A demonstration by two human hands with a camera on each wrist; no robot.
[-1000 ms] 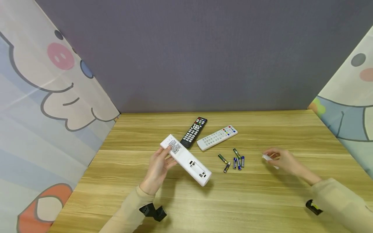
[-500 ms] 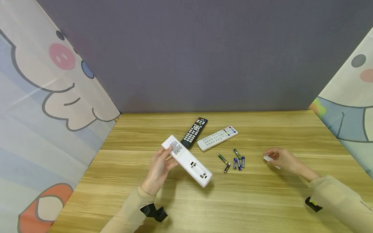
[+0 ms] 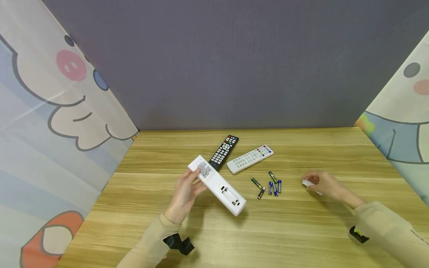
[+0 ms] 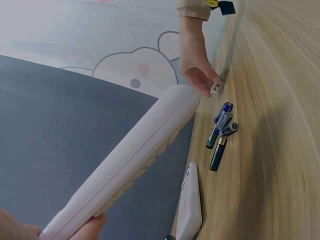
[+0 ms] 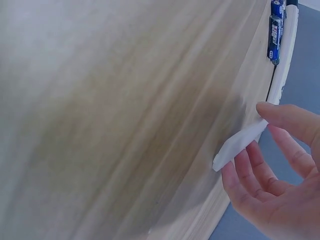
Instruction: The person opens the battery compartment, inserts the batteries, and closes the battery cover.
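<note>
My left hand grips the upper end of a white remote control, held above the table with its back turned up. Its battery compartment is uncovered, and no batteries show inside. In the left wrist view the same remote appears from the side, buttons facing down. Off to the right, my right hand pinches a small white battery cover between thumb and fingers, close to the tabletop. The right wrist view shows the cover held by its edges.
Several small batteries lie loose between the two hands. A black remote and a second white remote lie farther back, button side up. A grey panel stands behind the wooden table.
My left hand and the white remote have shifted slightly to the right. The right hand stays almost in place, still pinching the battery cover.
</note>
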